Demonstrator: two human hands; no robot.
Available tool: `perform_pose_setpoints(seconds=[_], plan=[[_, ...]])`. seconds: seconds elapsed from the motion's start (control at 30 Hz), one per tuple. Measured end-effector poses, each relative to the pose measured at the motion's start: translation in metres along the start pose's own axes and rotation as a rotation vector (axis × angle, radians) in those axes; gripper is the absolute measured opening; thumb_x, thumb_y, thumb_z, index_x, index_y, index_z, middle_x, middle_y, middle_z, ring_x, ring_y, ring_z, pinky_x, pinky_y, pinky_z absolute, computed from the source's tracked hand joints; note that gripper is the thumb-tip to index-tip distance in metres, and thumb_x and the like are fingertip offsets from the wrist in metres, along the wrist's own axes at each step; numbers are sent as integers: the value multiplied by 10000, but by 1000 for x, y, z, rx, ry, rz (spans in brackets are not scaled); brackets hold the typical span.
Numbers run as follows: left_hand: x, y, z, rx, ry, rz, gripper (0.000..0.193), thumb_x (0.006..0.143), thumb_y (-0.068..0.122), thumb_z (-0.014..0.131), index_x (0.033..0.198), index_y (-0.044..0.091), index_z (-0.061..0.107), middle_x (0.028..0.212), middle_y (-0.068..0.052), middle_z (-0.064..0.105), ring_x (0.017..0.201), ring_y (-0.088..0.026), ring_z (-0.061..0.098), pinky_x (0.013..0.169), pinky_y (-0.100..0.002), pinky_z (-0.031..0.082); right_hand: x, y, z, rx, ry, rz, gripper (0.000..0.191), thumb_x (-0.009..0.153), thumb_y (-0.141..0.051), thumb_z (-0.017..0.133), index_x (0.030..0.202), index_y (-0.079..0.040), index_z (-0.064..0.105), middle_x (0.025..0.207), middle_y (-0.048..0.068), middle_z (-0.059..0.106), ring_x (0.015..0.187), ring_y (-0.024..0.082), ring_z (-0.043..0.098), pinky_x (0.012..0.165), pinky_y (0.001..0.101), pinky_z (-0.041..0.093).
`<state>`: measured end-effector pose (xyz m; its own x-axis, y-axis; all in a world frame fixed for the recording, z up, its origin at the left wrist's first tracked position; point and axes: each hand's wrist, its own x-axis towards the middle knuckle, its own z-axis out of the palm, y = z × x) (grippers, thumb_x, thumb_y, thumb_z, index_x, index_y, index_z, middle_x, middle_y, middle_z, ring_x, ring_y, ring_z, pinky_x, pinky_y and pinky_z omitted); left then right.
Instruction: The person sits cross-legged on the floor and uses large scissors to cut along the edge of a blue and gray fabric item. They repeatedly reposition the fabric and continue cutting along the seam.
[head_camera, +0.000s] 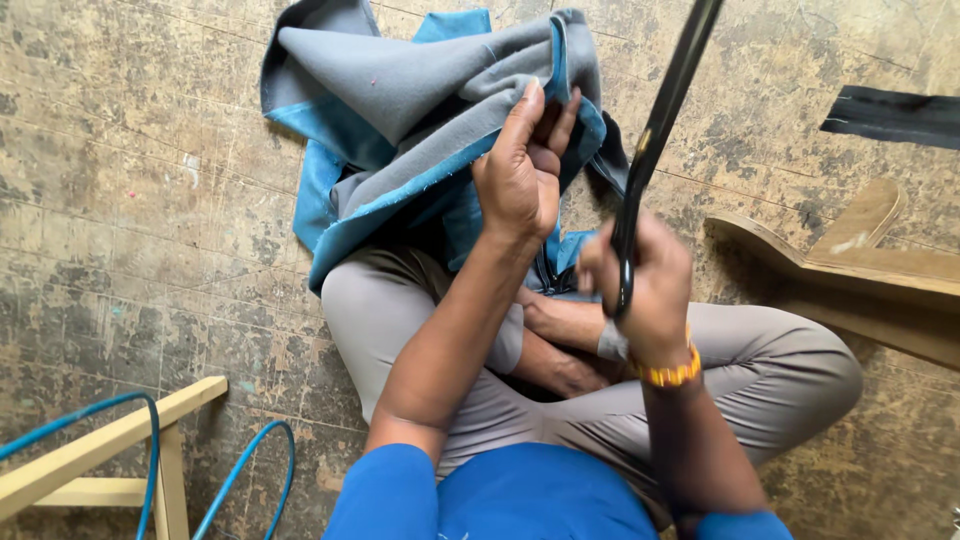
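I sit cross-legged on the floor in grey trousers and a blue shirt. My left hand (522, 170) grips the edge of a bunched cover (400, 110), blue outside with grey lining, lifted in front of my knees. My right hand (645, 290), with a yellow beaded bracelet at the wrist, is closed around a long black strap (665, 95) that runs up and out of the top of the view. The strap's lower end goes down behind the fabric, where it is hidden.
A curved wooden frame piece (840, 265) lies on the floor at the right, with a black strip (895, 115) beyond it. A pale wooden frame (110, 450) and a blue hose (250, 470) sit at the lower left. The floor is worn concrete.
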<state>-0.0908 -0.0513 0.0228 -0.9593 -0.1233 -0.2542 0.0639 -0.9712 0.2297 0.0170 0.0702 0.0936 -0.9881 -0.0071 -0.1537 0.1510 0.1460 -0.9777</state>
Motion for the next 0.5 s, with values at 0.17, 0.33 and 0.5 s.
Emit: perform_pose_setpoints(seconds=[0.17,0.33,0.5], plan=[[5,-12,-13,-55,-8,-41,251,1066,121,547,1196,-53,674,1198,-102,708,1171,-244,672,1133,-431,500,-35,10,-4,164,-251,125,347,941,-327,750,945,-14,601,748,10,612,637,75,580,580,225,497],[-3,-19,-20,-141,-55,-109,242,1145,163,561,1170,-48,678,1170,-153,728,1171,-256,677,1074,-358,511,-56,20,-5,221,-313,294,400,928,-390,749,896,-19,602,675,16,616,564,87,593,524,228,485],[-4,-16,-18,-131,-52,-111,233,1138,165,576,1144,-39,687,1121,-146,738,1162,-247,692,1117,-329,512,-65,31,-5,237,-309,303,373,954,-367,727,876,-20,614,676,24,613,556,92,598,512,229,483]])
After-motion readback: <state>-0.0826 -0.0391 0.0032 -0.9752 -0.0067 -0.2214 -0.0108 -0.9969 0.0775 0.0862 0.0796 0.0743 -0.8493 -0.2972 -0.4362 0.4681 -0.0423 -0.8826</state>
